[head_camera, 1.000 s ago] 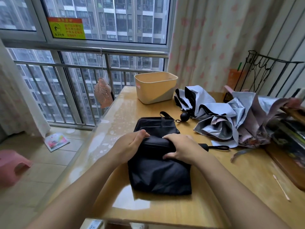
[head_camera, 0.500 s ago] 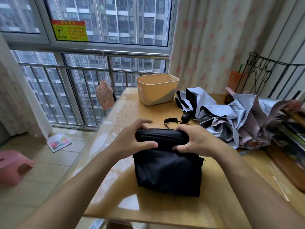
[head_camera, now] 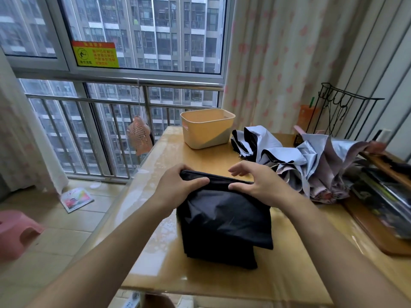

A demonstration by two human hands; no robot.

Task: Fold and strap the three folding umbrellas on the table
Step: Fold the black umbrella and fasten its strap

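A black folding umbrella [head_camera: 222, 221] is lifted above the middle of the wooden table [head_camera: 200, 276], its loose canopy hanging down in folds. My left hand [head_camera: 178, 187] grips the left end of its rolled top edge, thumb in front. My right hand [head_camera: 260, 182] pinches the top edge at the right, with its fingers spread behind the cloth. A silver-grey umbrella with black lining [head_camera: 262, 143] lies crumpled at the back right. Beside it lies a pinkish-grey umbrella [head_camera: 329, 170], also unfolded.
A beige plastic basket [head_camera: 206, 130] stands at the table's far edge. A wooden tray with dark items [head_camera: 378, 203] and a black wire rack [head_camera: 340, 110] line the right side. Left of the table are a window railing, a pink stool [head_camera: 15, 232] and a leaflet on the floor.
Both hands have raised the black umbrella's rolled top off the table, so the canopy now hangs down. My right hand has loosened from a full grip to a pinch with spread fingers.
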